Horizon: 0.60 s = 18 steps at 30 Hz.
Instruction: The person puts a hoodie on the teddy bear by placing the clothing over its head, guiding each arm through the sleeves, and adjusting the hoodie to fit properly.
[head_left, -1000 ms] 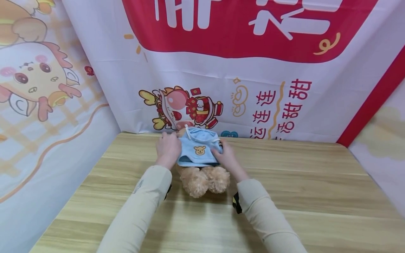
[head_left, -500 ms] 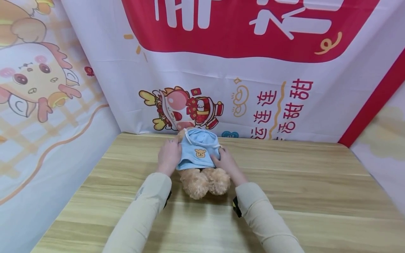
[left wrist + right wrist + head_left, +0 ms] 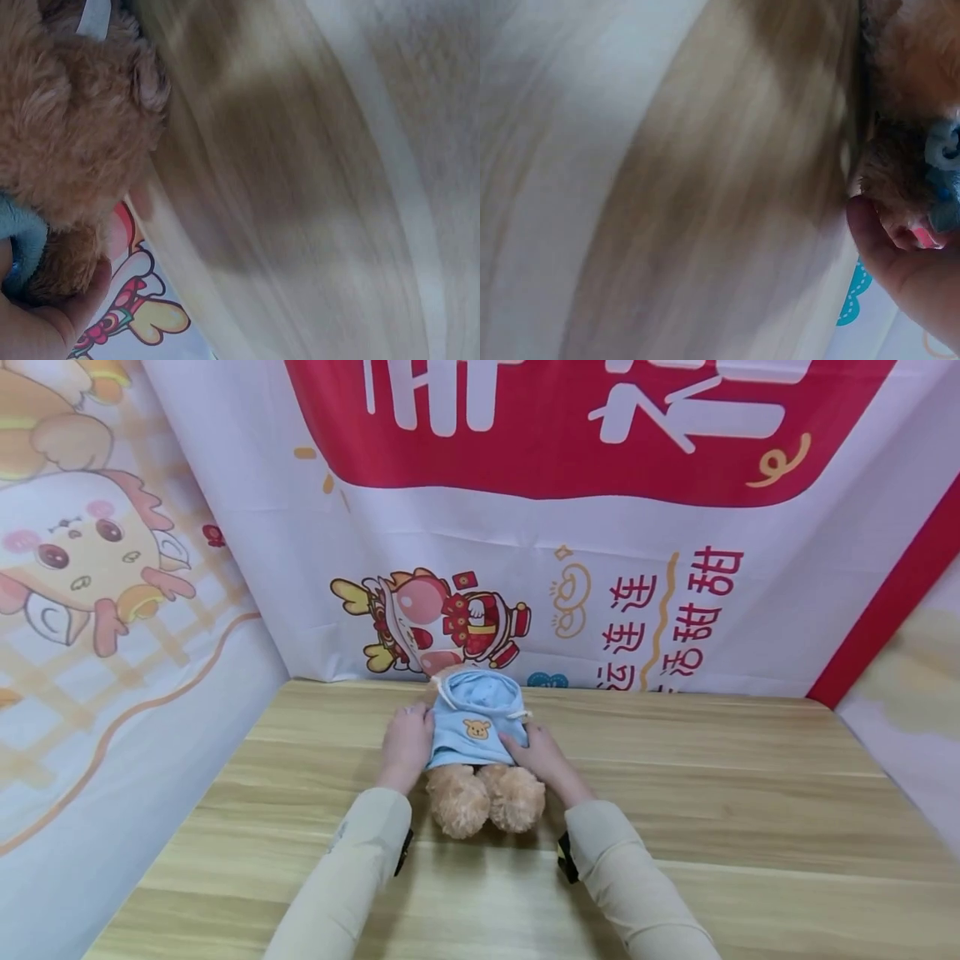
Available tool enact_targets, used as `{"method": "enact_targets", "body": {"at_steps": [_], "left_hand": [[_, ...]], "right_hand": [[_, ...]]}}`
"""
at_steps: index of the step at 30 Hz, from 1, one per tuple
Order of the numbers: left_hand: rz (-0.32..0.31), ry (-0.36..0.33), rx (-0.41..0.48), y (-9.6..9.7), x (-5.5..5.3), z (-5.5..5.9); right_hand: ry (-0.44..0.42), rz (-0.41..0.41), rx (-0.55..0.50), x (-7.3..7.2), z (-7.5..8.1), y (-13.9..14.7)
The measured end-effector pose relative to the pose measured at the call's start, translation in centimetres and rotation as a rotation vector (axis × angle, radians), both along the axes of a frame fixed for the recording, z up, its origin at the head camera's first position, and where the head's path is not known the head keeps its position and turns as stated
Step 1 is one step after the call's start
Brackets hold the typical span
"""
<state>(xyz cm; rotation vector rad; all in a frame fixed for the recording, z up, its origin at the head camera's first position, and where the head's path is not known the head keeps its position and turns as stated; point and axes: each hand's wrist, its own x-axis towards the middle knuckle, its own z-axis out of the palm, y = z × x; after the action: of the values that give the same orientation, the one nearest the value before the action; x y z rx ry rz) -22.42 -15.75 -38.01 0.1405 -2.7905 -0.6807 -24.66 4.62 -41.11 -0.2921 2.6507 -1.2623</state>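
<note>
A tan plush toy [image 3: 459, 800] lies on the wooden table with its furry legs towards me. It wears a light blue hoodie [image 3: 448, 732] with white drawstrings and a bear-face patch; its head is mostly hidden behind the hood. My left hand [image 3: 406, 744] grips the toy's left-hand side in the head view. On the opposite side my right hand [image 3: 545, 754] holds it, thumb over the hoodie's front. Brown fur [image 3: 75, 127] and a finger beside a blue cuff show in the left wrist view. Fingers [image 3: 900, 262] touch a furry arm in the right wrist view.
The wooden table [image 3: 720, 793] meets a white and red printed cloth [image 3: 540, 518] just behind the toy. Another printed cloth [image 3: 90, 635] hangs along the left side. Bare tabletop extends right of the toy.
Both hands have shifted slightly towards me with the toy. The hoodie now lies straighter, its hem lower and more level, and the legs sit more evenly side by side.
</note>
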Motion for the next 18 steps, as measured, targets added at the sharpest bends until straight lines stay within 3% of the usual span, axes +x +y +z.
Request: {"method": "enact_targets", "body": {"at_steps": [7,18], "left_hand": [[-0.001,0.032,0.039,1.2,0.3,-0.5],[-0.052,0.061,0.070,3.1,0.3,-1.6]], "right_hand": [[0.009,-0.009,-0.103,0.2,-0.9,1.2],[0.080,-0.035,-0.085,0.1,-1.2,3.5]]}}
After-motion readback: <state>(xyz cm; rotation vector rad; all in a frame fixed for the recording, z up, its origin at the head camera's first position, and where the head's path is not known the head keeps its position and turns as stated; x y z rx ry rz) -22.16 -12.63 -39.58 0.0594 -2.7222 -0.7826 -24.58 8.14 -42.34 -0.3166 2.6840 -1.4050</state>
